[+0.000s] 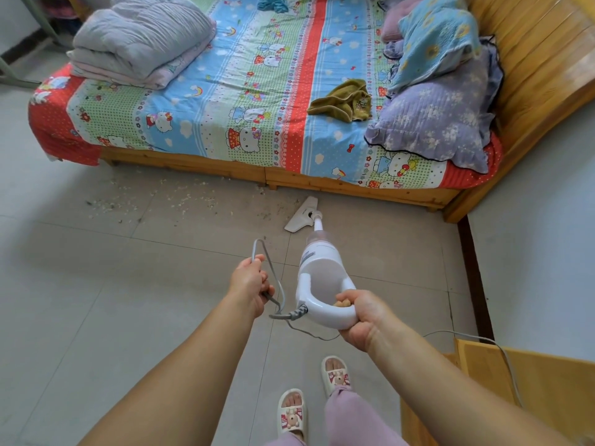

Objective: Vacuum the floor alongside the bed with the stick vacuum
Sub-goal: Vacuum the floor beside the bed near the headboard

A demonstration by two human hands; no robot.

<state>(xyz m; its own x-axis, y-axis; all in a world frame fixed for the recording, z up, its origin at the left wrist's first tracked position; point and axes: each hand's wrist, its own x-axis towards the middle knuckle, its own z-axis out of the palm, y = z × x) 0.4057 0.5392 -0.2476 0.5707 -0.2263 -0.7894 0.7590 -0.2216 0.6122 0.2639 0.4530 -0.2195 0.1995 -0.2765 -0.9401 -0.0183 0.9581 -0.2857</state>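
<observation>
Grey floor tiles (96, 300) filled the lower view, with a bed (244, 101) set across the far side on a wooden frame. At the near centre, the right hand (360, 317) was seen curled round the loop handle of the vacuum (322, 278), the fingers wrapped through the opening. The left hand (252, 286), just beside it and a little farther forward, was closed on a loop of the cord (267, 262), which was held clear of the tiles; the rest of the cord was seen trailing off to the right past a wooden cabinet (531, 391). From the hands the vacuum's long axis was pointed ahead and slightly left, down toward the bed. Its head (301, 217) was laid flat on the tiles near the frame but apart from it. Crumbs (180, 201) were scattered along the frame, almost all to the left of the head, with a few specks beside it. It was judged that the coming stroke would need to be carried leftward along the frame, steered by the right hand alone, while the cord was kept out of the path by the left. Slippers (291, 413) were seen below the hands.
</observation>
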